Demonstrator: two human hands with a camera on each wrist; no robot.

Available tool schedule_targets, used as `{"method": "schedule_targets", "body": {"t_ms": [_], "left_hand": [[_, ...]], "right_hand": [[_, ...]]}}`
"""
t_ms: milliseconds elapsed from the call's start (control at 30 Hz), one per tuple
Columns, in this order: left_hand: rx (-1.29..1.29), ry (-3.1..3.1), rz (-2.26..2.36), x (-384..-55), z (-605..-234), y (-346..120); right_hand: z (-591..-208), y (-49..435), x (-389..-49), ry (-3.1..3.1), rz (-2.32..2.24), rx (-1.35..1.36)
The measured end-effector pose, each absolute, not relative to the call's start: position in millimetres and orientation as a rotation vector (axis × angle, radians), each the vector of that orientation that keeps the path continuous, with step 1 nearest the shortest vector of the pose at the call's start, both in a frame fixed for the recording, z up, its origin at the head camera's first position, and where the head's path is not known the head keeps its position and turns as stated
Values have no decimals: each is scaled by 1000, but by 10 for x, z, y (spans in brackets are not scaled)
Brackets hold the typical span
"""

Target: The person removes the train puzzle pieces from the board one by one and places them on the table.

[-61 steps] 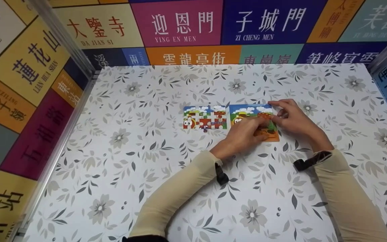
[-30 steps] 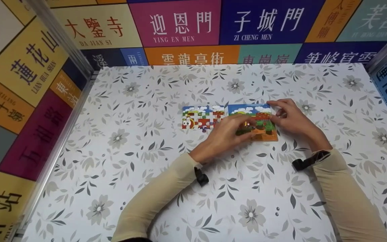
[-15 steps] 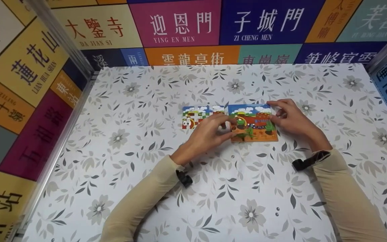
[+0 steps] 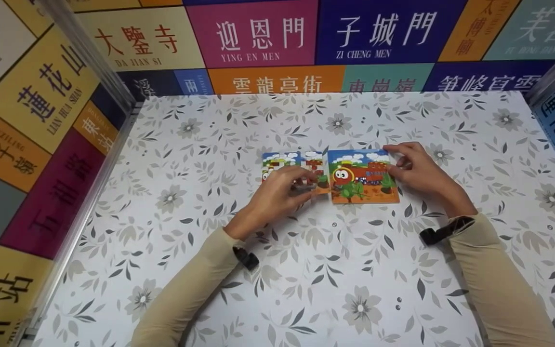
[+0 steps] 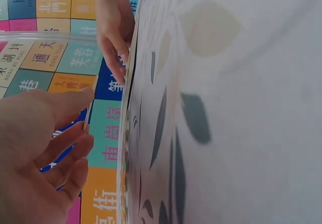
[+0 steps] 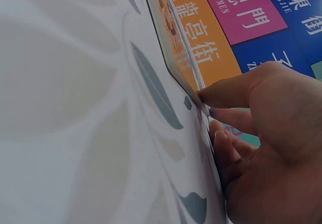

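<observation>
My left hand pinches a small jigsaw piece with green cactus and orange ground between thumb and fingertips. In the left wrist view the piece appears edge-on and thin, raised above the table. Behind that hand lies a partly covered jigsaw puzzle with blue sky, red parts and white gaps. Right beside it is a square picture board showing a red train with a face and cacti. My right hand holds the board's upper right corner, with the thumb at its side edge. The right wrist view shows fingertips at that corner.
Both picture squares lie on a white table with a grey leaf and flower print. Colourful panels with large characters stand behind the table and along its sides. A black camera sits on the right wrist.
My left hand has moved left, away from over the picture board to the jigsaw puzzle, carrying the cactus piece. The board's train face is uncovered now. The right hand has stayed at the corner.
</observation>
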State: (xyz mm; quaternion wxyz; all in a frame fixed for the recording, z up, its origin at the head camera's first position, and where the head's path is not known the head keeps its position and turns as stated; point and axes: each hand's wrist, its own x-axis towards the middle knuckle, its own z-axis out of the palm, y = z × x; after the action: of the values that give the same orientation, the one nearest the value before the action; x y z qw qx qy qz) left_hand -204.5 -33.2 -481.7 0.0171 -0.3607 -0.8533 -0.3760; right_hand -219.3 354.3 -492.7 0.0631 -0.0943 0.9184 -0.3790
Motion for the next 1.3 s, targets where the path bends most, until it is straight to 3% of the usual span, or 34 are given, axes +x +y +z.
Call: {"method": "schedule_targets", "body": {"t_ms": [600,1300], "left_hand": [[-1354,-2819,-997,-2064,-4838,-390],[-1329,-2884,-873,-2057,-4851,-344]], "right_hand": [[-4953,3552,-2204,2784,-1142,-274],[-4926,3540,-2195,2792,-1133,-270]]}}
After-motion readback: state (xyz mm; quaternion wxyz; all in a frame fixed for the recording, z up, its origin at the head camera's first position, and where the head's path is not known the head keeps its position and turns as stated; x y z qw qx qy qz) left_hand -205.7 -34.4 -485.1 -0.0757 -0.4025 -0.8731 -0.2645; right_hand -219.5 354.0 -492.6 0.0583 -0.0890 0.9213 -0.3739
